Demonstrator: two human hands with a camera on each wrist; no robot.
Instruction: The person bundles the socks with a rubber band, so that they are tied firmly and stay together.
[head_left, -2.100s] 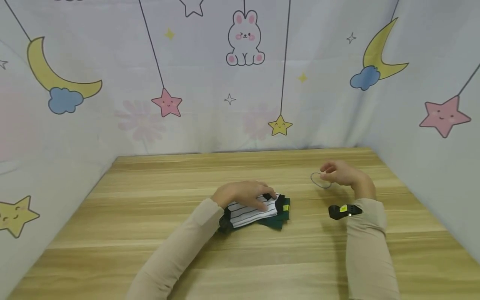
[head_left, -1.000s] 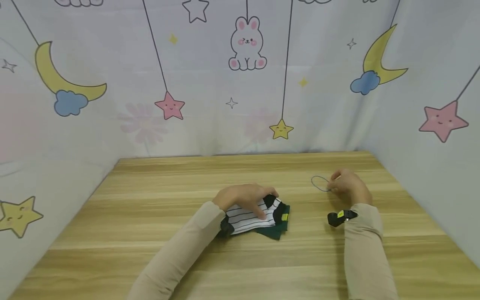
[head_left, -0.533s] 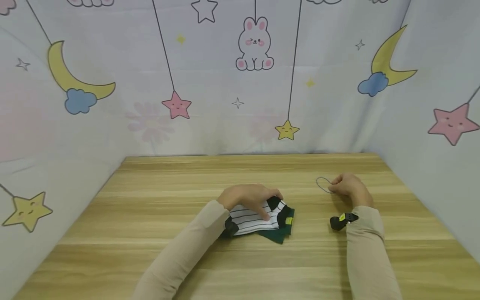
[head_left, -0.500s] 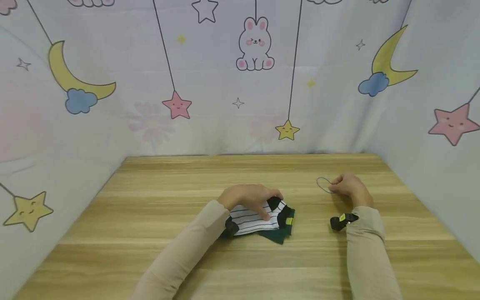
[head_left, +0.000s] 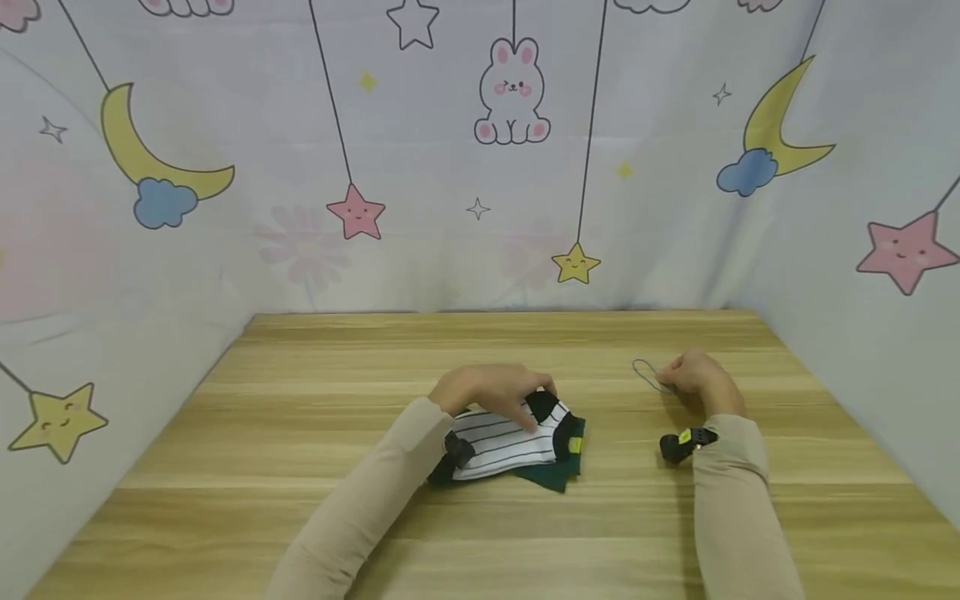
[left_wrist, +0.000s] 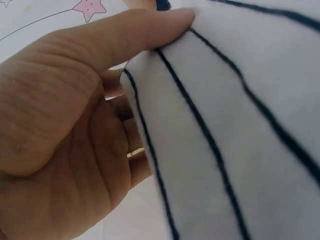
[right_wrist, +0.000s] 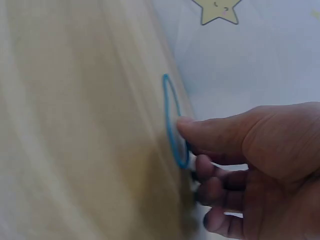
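My left hand (head_left: 495,388) holds a white ankle sock (head_left: 502,443) with dark stripes and black heel and cuff. In the left wrist view, the thumb (left_wrist: 150,32) lies over the striped fabric and the other fingers reach behind it. A dark green sock (head_left: 547,477) shows under the striped one, with a yellow tag (head_left: 576,445) at its end. Off to the right, my right hand (head_left: 699,372) pinches a thin blue rubber band (right_wrist: 168,115) between thumb and fingers. The band hangs as a narrow loop near the tabletop.
Socks and hands are over a wood-grain table (head_left: 337,367). Behind it and along both sides hangs a white curtain (head_left: 427,167) printed with moons, stars and a rabbit. A small black wrist camera (head_left: 678,447) sits at the right cuff.
The right hand has lowered and now pinches the rubber band, whose loop has narrowed and tilted. The left hand stays on the striped sock, and the head view has shifted slightly.
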